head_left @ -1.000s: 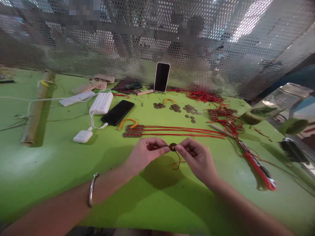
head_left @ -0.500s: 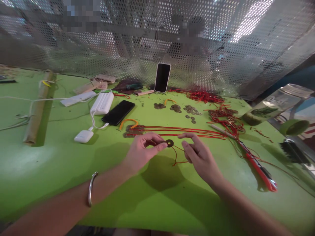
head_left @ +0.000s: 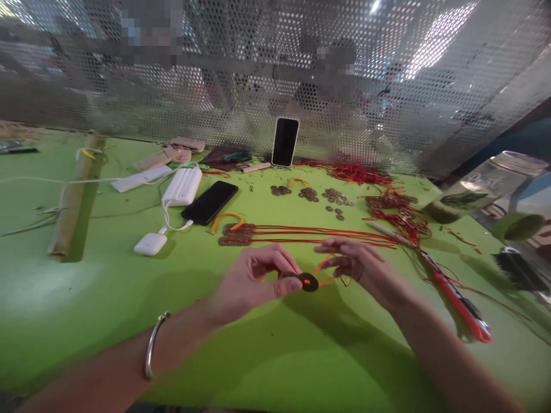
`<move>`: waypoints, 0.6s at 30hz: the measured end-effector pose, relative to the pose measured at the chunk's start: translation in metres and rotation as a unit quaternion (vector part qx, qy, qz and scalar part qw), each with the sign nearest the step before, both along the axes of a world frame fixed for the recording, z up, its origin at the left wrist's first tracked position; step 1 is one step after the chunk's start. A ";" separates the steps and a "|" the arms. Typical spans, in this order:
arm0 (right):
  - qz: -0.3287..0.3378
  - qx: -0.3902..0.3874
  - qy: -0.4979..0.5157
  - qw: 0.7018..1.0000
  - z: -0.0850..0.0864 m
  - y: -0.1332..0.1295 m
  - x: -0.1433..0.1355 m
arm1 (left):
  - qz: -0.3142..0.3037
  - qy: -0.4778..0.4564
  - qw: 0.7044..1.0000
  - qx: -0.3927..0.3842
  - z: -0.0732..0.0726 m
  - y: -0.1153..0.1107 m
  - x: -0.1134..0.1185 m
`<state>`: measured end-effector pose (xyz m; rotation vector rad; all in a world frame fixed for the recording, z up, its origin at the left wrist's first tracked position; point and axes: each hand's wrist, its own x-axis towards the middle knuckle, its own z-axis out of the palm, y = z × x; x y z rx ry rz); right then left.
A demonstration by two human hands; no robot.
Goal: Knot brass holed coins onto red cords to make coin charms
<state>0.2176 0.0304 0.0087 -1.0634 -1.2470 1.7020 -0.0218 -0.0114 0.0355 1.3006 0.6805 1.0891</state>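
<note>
My left hand [head_left: 253, 284] pinches dark round coins with square holes between thumb and fingers; the front coin [head_left: 308, 281] sticks out past the thumb tip. A thin red cord [head_left: 323, 262] passes through its hole and runs in two strands to my right hand [head_left: 365, 269]. Some fingers of the right hand are stretched out, while the cord is drawn tight at the others; the exact grip is partly hidden. Just beyond my hands lie rows of coins [head_left: 236, 236] with long red cords [head_left: 310, 230] stretched to the right.
Small coin piles [head_left: 338, 197] and tangled red cord [head_left: 361, 174] lie farther back. A red-handled cutter [head_left: 462, 307], a brush [head_left: 519, 269] and a glass jar [head_left: 486, 186] are at right. A black phone [head_left: 210, 202], power bank [head_left: 183, 186] and bamboo tube [head_left: 75, 201] are at left.
Both hands have come nearer to me, and the right has shifted rightward with its fingers more stretched. The cord strands, slack before, are now straighter between coin and right hand.
</note>
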 end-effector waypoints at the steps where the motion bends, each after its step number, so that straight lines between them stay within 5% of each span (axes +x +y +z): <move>1: -0.038 0.009 0.013 0.999 -0.001 0.008 0.008 | -0.019 -0.006 1.000 -0.003 0.002 -0.002 0.000; 6: -0.233 0.040 0.059 0.970 -0.012 0.043 0.045 | -0.058 -0.001 0.998 -0.012 0.001 -0.006 0.001; 10: -0.307 0.100 0.102 0.941 -0.013 0.050 0.051 | -0.044 0.019 0.998 -0.049 -0.009 -0.004 0.005; 13: -0.276 0.192 0.095 0.937 -0.005 0.038 0.037 | -0.025 0.025 0.996 -0.083 -0.016 -0.002 0.008; 18: -0.096 0.296 -0.080 0.947 0.010 0.001 0.004 | 0.015 0.025 0.993 -0.114 -0.022 0.000 0.010</move>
